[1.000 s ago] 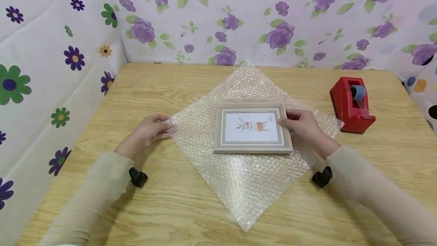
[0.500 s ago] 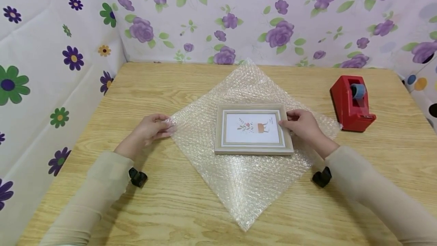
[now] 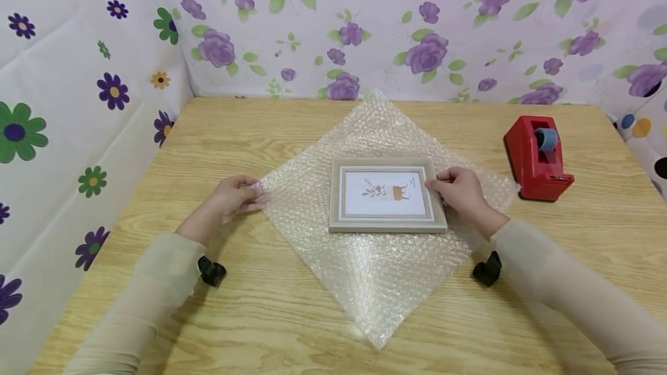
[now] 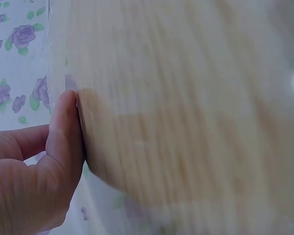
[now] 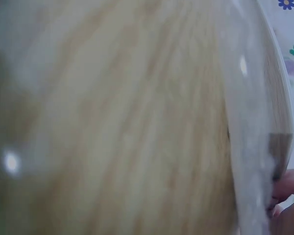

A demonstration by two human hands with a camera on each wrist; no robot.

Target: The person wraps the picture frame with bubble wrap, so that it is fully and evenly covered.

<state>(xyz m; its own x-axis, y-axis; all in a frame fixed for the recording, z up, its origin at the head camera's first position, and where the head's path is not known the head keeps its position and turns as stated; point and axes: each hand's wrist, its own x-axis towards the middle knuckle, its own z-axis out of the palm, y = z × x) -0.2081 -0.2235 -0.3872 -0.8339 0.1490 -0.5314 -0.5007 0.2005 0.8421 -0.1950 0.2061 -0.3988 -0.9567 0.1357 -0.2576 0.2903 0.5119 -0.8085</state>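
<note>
In the head view a picture frame [image 3: 387,194] with a pale beige border and a small plant drawing lies flat on a sheet of bubble wrap [image 3: 302,190]. The wrap is spread like a diamond on the table. My right hand [image 3: 461,194] grips the frame's right side, thumb on the front border; its other fingers are partly hidden. At the wrap's left corner, my left hand [image 3: 231,198] pinches the film between thumb and fingers. The left wrist view shows the left hand [image 4: 44,161] close up. Only a little of the right hand [image 5: 289,200] shows in the right wrist view.
A red tape dispenser [image 3: 537,158] with a blue roll stands at the right, touching or nearly touching the wrap's right corner. Floral cloth [image 3: 385,28] hangs behind the wooden table [image 3: 234,311], and another flowered sheet [image 3: 52,132] hangs on the left.
The right hand and forearm have shifted very slightly left, while the frame stays in nearly the same place. The left hand keeps its hold on the bubble wrap corner.
</note>
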